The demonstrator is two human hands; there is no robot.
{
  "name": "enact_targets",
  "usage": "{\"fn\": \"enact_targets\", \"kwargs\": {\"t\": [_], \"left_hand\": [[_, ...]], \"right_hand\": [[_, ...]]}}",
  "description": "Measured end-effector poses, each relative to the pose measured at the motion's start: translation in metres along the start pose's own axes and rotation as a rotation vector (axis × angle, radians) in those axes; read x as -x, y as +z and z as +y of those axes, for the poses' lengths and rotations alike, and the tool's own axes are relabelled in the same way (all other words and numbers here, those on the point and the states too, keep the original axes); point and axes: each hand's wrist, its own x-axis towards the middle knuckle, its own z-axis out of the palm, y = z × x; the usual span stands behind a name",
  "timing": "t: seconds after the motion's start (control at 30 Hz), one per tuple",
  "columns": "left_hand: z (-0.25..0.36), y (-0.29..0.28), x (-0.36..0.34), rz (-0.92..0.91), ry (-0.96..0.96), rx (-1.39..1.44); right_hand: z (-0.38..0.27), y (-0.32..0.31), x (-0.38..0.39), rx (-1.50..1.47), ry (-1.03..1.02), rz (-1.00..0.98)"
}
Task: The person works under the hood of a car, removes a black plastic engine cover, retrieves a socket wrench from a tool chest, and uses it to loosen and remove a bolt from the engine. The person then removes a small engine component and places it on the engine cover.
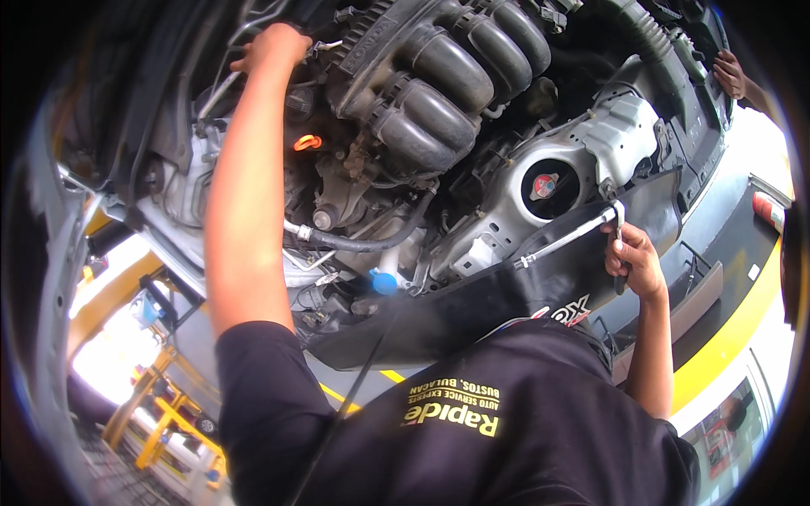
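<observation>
My right hand is closed around the handle of a silver socket wrench. Its long extension bar points left, over a black fender cover draped along the car's front edge. My left arm reaches far across the engine bay. At its end, my left hand rests beside thin metal pipes near the back, left of the black intake manifold. The fingers of that hand look spread, though their tips are partly hidden. Below the manifold shows an orange dipstick loop.
A blue reservoir cap and a radiator cap in a round opening sit near the front edge. Another person's hand touches the car at the far right. Yellow lift equipment stands at lower left.
</observation>
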Motion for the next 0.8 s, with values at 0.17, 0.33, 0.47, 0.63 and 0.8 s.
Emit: {"fn": "enact_targets", "kwargs": {"t": [0.17,0.33,0.47,0.63,0.8], "left_hand": [[-0.008,0.002,-0.005,0.018,0.014,0.038],[-0.003,-0.005,0.005,0.03,-0.003,0.14],[0.016,-0.029,0.024,-0.04,-0.098,0.187],[0.001,-0.002,0.001,0.012,-0.072,0.06],[0.004,-0.01,0.02,0.01,-0.049,0.198]], "right_hand": [[0.004,-0.003,0.001,-0.022,-0.002,0.005],[0.005,-0.006,0.0,-0.042,-0.021,-0.008],[0.006,-0.006,0.001,-0.025,-0.023,0.009],[0.005,-0.006,0.003,-0.022,-0.007,0.026],[-0.002,-0.002,0.004,-0.059,-0.009,0.039]]}}
